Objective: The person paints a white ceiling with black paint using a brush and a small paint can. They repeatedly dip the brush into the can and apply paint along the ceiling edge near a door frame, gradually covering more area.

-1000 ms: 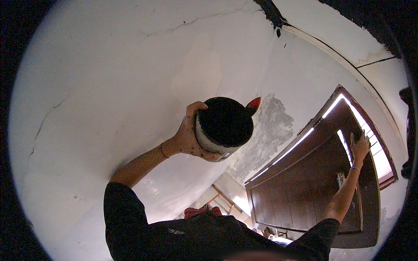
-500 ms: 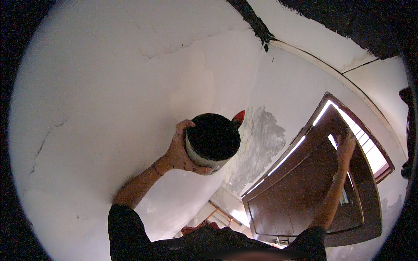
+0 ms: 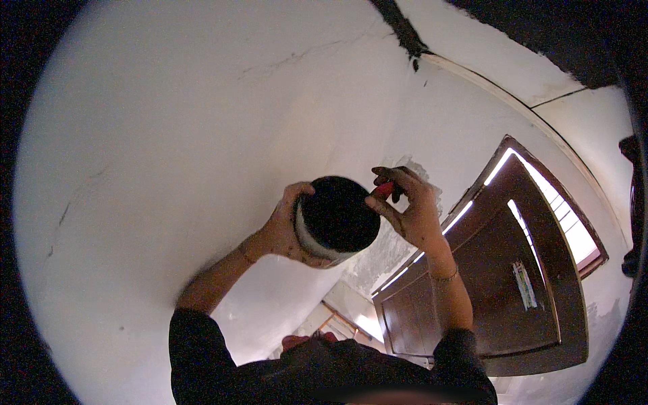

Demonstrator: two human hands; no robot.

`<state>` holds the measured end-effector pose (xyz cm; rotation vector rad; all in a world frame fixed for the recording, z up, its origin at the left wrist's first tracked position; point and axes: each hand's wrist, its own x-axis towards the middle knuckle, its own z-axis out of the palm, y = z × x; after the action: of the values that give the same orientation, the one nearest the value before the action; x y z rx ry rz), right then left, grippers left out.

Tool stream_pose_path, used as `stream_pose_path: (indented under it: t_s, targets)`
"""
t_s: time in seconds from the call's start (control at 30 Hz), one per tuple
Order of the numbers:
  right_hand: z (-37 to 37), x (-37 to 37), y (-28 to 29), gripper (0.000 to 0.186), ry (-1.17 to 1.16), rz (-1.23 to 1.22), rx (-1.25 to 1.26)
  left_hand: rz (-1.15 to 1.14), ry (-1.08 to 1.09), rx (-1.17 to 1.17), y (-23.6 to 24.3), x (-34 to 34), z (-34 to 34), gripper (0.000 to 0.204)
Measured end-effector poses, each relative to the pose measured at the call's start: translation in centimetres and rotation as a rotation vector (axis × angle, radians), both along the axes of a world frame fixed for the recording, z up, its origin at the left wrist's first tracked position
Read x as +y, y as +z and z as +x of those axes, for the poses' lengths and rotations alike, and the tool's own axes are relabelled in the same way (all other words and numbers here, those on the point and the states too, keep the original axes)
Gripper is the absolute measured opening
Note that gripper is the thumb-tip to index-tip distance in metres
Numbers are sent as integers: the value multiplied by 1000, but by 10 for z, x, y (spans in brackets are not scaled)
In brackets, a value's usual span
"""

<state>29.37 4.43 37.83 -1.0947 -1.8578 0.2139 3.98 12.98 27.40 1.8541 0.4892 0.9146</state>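
Hold pot [image 3: 339,214] lvl: L hand [image 3: 280,229], fingers spread, cups approx 9 o'clock side. R hand [image 3: 413,208], fingers pinching red handle [image 3: 383,190] @ 2 o'clock: no tugging.

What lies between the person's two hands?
In the head view, the dark-mouthed container lies between the left hand, gripping its side, and the right hand, which holds a red piece.
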Motion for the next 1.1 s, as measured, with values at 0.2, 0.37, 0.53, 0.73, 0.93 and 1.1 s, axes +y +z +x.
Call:
stream_pose_path:
  t_s: [0.2,0.37,0.53,0.73,0.93,1.1]
  targets:
    - [-21,7,12,35,134,-66,-5,640,228,51,22,-15,-10,122]
    - [-30,6,31,28,87,61,-405,700,181,-11,38,-22,-4,120]
    - [-34,1,46,21,107,113,-360,657,221,64,40,-25,-9,121]
    - [-26,2,59,15,85,289,-184,644,222,25,45,-23,-12,123]
    - [-28,6,58,18,11,386,-272,628,207,18,44,-23,-12,123]
    - [-29,10,56,18,53,513,-356,596,193,-43,43,-20,-13,121]
